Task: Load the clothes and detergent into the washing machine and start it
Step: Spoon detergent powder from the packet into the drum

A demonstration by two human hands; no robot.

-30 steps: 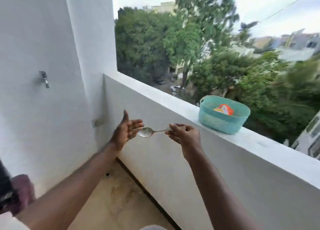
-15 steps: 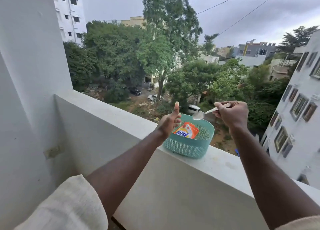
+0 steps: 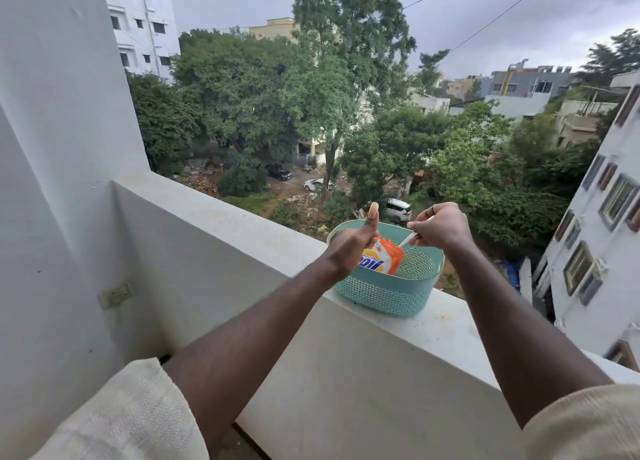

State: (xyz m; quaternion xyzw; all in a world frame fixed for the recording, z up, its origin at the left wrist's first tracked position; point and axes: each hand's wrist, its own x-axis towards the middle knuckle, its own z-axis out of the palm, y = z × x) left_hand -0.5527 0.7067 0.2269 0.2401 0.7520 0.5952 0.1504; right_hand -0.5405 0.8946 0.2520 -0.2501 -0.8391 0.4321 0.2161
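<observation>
Up on the balcony ledge point(image 3: 242, 231) sits a teal basket point(image 3: 384, 296) holding an orange detergent packet point(image 3: 386, 257), which stands tilted, its open top toward the upper right. The left hand point(image 3: 349, 248) has its grip on the packet's left side, thumb raised. The right hand point(image 3: 438, 225) pinches a white spoon point(image 3: 405, 241), whose long axis slants down-left into the packet's mouth; the bowl is hidden.
</observation>
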